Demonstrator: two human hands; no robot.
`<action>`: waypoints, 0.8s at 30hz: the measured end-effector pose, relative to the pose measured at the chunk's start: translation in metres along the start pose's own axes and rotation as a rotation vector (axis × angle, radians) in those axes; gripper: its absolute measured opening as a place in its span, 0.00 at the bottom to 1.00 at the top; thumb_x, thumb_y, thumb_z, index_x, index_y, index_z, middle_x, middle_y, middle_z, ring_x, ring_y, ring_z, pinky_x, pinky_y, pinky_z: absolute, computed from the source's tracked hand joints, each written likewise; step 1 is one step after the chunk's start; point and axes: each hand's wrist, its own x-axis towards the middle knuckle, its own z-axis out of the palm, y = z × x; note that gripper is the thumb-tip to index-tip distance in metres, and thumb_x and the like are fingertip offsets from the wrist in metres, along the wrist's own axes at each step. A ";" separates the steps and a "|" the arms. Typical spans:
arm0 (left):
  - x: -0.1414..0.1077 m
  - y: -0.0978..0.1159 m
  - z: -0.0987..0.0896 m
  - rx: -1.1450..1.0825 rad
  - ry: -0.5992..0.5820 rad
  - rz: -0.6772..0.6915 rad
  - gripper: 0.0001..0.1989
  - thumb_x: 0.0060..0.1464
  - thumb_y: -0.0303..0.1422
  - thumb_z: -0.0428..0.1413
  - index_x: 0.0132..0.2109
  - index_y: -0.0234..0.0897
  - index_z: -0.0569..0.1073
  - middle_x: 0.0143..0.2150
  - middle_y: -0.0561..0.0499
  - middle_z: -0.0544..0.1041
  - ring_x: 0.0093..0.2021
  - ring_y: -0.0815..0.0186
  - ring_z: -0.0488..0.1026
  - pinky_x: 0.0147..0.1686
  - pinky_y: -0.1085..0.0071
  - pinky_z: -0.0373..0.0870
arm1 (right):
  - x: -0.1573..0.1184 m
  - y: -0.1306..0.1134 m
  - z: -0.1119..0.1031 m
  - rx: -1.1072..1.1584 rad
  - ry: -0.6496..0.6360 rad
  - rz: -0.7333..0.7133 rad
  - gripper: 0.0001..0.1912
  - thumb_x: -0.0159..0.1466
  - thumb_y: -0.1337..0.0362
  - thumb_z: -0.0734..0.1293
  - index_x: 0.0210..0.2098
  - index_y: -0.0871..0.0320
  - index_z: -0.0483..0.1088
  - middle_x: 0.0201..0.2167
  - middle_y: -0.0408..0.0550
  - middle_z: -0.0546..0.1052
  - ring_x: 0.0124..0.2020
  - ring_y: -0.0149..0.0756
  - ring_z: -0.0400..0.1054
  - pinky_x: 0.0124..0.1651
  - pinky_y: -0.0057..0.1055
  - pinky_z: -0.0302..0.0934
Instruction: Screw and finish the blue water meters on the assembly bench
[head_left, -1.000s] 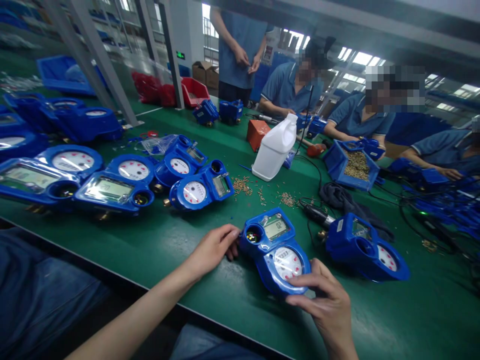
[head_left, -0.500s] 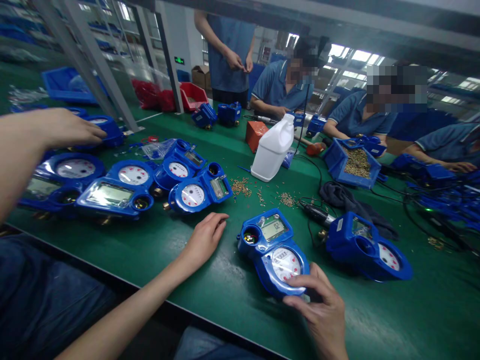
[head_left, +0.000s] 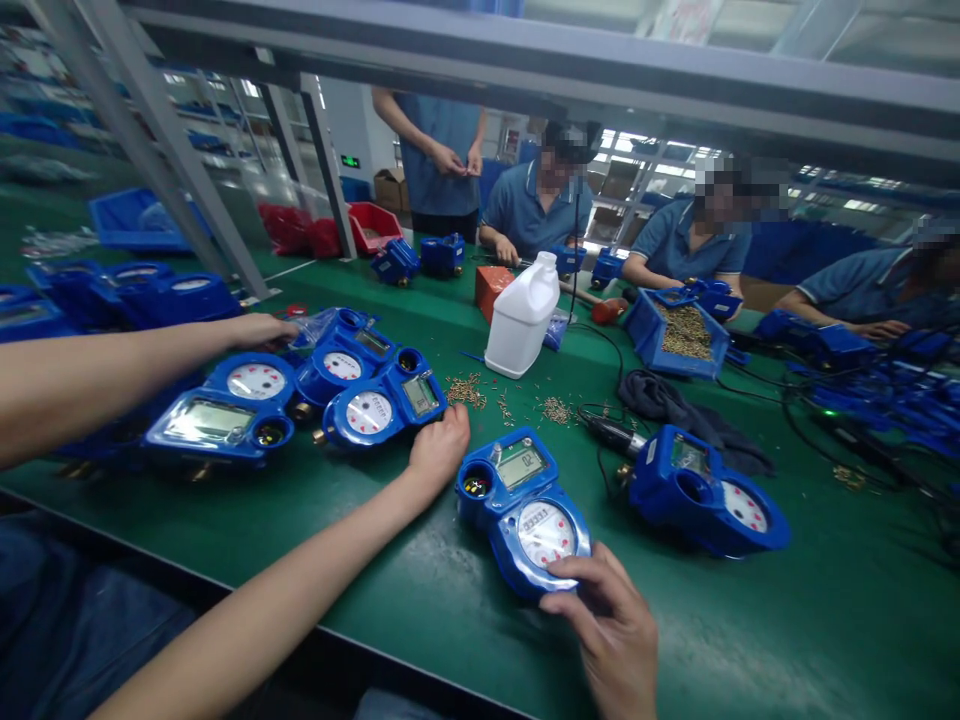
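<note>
My right hand (head_left: 615,620) grips the round end of a blue water meter (head_left: 514,525), its thumb and fingers at the rim. This meter has a white dial, a lit display and a round well with wires inside. Near the small pile of brass screws (head_left: 466,390), my left hand (head_left: 440,450) has its fingers curled together; what they hold, if anything, is hidden. Just beyond that hand lies another blue meter (head_left: 367,418) with its display on. To the right, a further blue meter (head_left: 705,500) lies tilted beside a dark power screwdriver (head_left: 619,432).
A co-worker's arm (head_left: 150,370) reaches across several meters at left. White jug (head_left: 521,320), orange box (head_left: 495,290) and blue bin of screws (head_left: 675,345) stand farther back. A dark cloth (head_left: 690,420) and cables lie right. A metal frame (head_left: 330,170) rises behind; people work opposite.
My left hand has moved forward to the screws, and its outstretched fingers have curled. My right hand keeps its grip on the meter. The co-worker's arm has shifted right and lower. The view has shifted slightly.
</note>
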 end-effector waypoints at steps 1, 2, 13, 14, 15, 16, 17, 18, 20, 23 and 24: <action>0.004 0.002 0.002 0.024 -0.001 -0.001 0.16 0.60 0.36 0.52 0.52 0.33 0.67 0.46 0.46 0.72 0.40 0.65 0.73 0.38 0.65 0.74 | 0.000 0.001 0.000 0.008 -0.005 -0.001 0.09 0.51 0.57 0.76 0.29 0.53 0.77 0.26 0.44 0.70 0.25 0.33 0.64 0.26 0.25 0.56; 0.007 0.004 0.003 0.046 -0.001 -0.003 0.16 0.60 0.36 0.53 0.52 0.33 0.67 0.46 0.46 0.72 0.40 0.65 0.73 0.37 0.65 0.74 | 0.000 0.001 0.000 0.016 -0.007 -0.006 0.08 0.51 0.57 0.75 0.28 0.53 0.77 0.26 0.43 0.70 0.25 0.33 0.64 0.25 0.25 0.56; 0.018 0.010 0.009 0.135 0.011 0.007 0.15 0.59 0.36 0.53 0.51 0.33 0.68 0.48 0.45 0.71 0.41 0.65 0.72 0.38 0.64 0.74 | -0.002 0.006 -0.034 0.068 0.069 -0.073 0.15 0.63 0.56 0.67 0.23 0.55 0.72 0.22 0.42 0.68 0.27 0.33 0.63 0.32 0.26 0.58; 0.019 0.010 0.009 0.131 0.015 0.011 0.15 0.59 0.36 0.53 0.51 0.33 0.68 0.48 0.45 0.71 0.41 0.65 0.72 0.38 0.64 0.74 | -0.001 0.005 -0.040 0.072 0.108 -0.099 0.16 0.64 0.56 0.66 0.22 0.55 0.70 0.23 0.42 0.68 0.28 0.33 0.63 0.35 0.26 0.58; 0.019 0.011 0.008 0.125 0.020 0.015 0.15 0.59 0.36 0.53 0.51 0.33 0.68 0.48 0.45 0.71 0.41 0.65 0.72 0.38 0.64 0.74 | 0.000 0.003 -0.045 0.066 0.123 -0.126 0.16 0.64 0.56 0.66 0.22 0.55 0.70 0.23 0.42 0.69 0.28 0.33 0.63 0.37 0.27 0.58; 0.020 0.012 0.007 0.116 0.026 0.020 0.15 0.59 0.36 0.53 0.51 0.33 0.68 0.48 0.45 0.71 0.41 0.65 0.72 0.38 0.64 0.74 | 0.002 0.001 -0.049 0.046 0.108 -0.156 0.15 0.63 0.56 0.66 0.22 0.55 0.70 0.23 0.42 0.69 0.28 0.33 0.63 0.37 0.27 0.58; 0.019 0.013 0.005 0.105 0.034 0.027 0.15 0.59 0.36 0.53 0.51 0.33 0.68 0.48 0.45 0.71 0.41 0.65 0.72 0.38 0.64 0.74 | 0.003 -0.002 -0.050 0.012 0.067 -0.177 0.14 0.62 0.56 0.67 0.23 0.55 0.72 0.23 0.42 0.69 0.28 0.32 0.63 0.35 0.27 0.58; 0.019 0.014 0.002 0.092 0.042 0.035 0.15 0.59 0.35 0.53 0.51 0.33 0.68 0.48 0.45 0.71 0.41 0.65 0.72 0.38 0.64 0.74 | 0.004 -0.004 -0.050 -0.022 0.014 -0.194 0.12 0.62 0.56 0.68 0.25 0.54 0.74 0.22 0.41 0.69 0.26 0.31 0.63 0.32 0.26 0.57; 0.013 0.013 -0.005 0.056 0.055 0.068 0.15 0.59 0.35 0.53 0.51 0.33 0.67 0.48 0.45 0.71 0.41 0.65 0.72 0.38 0.64 0.74 | 0.004 -0.009 -0.044 -0.084 -0.074 -0.223 0.09 0.59 0.55 0.70 0.28 0.52 0.76 0.21 0.41 0.66 0.24 0.30 0.62 0.26 0.25 0.54; -0.007 0.004 -0.018 -0.025 0.053 0.169 0.15 0.60 0.33 0.52 0.53 0.34 0.66 0.48 0.45 0.71 0.40 0.65 0.73 0.38 0.64 0.74 | 0.003 -0.012 -0.033 -0.152 -0.092 -0.230 0.10 0.56 0.53 0.72 0.32 0.52 0.78 0.22 0.41 0.66 0.23 0.31 0.62 0.24 0.25 0.53; -0.018 -0.001 -0.022 -0.058 0.044 0.209 0.15 0.61 0.32 0.51 0.54 0.34 0.66 0.48 0.46 0.71 0.40 0.65 0.73 0.39 0.65 0.74 | 0.002 -0.011 -0.031 -0.163 -0.081 -0.225 0.10 0.57 0.54 0.72 0.33 0.52 0.78 0.22 0.42 0.66 0.23 0.31 0.62 0.24 0.25 0.53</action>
